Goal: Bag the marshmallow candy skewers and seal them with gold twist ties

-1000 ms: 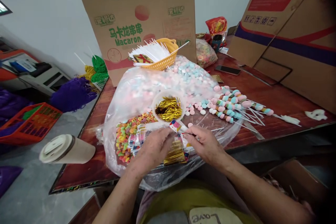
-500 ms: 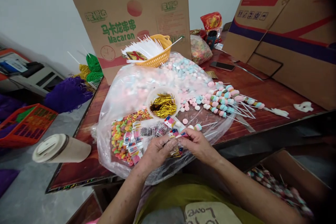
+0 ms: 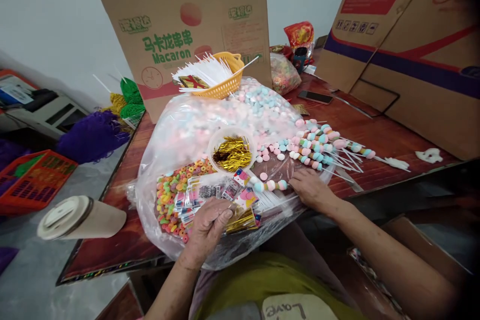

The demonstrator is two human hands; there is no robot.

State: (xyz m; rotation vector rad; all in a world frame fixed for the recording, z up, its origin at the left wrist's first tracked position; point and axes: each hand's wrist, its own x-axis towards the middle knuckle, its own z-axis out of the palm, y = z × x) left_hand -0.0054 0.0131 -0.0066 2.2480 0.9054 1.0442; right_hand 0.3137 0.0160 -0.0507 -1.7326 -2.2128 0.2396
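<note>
My left hand (image 3: 208, 224) is closed in a pinch on a small printed packaging bag (image 3: 243, 199) at the near edge of the table. My right hand (image 3: 312, 189) lies further right, fingers curled on the stick end of a short candy skewer (image 3: 270, 185) of pastel pieces. Between my hands sit a stack of printed bags (image 3: 210, 192) and a bundle of gold twist ties (image 3: 242, 221). A white bowl of gold twist ties (image 3: 231, 153) stands just behind. Finished candy skewers (image 3: 322, 147) lie to the right of the bowl.
A big clear bag of pastel candies (image 3: 210, 120) covers the table middle, with colourful ring candies (image 3: 170, 195) at its left. A yellow basket of white sticks (image 3: 217, 77) stands before a Macaron carton (image 3: 180, 25). A lidded cup (image 3: 80, 217) lies left; a phone (image 3: 315, 96) lies back right.
My hands were together at the bags and have come apart. My right hand moved right to the candy skewer while my left stays pinched on a bag.
</note>
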